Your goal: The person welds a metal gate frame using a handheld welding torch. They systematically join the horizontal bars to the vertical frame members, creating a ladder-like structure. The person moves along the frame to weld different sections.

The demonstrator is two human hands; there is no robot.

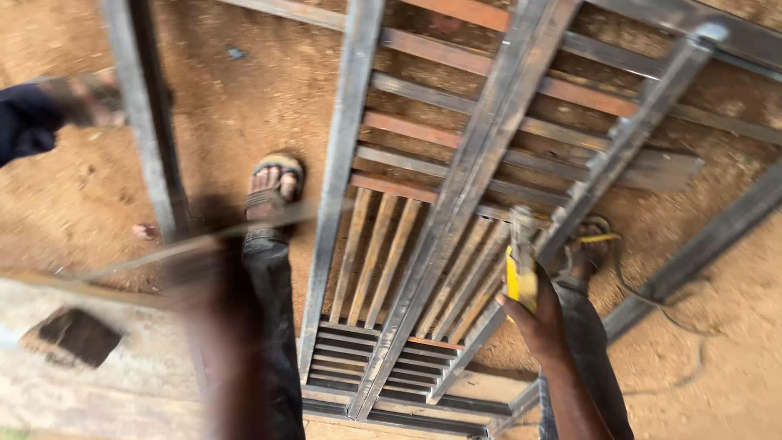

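Observation:
A welded metal gate frame (456, 187) of grey and rusty bars lies flat on the dirt. My right hand (533, 322) grips a yellow-handled tool (520, 277), whose grey head rests against a diagonal bar of the frame. My left hand (208, 261) is motion-blurred at the lower left and seems to hold a thin metal rod (269, 222) that runs across the left side rail. My legs in dark trousers stand among the bars, one sandalled foot (273, 183) to the left and the other foot (588, 248) to the right.
A yellow cable (627, 277) trails over the dirt by my right foot. A separate grey bar (151, 122) stands at the left. Another person's dark sleeve (24, 122) shows at the left edge. A concrete slab with a dark hole (77, 336) lies at the lower left.

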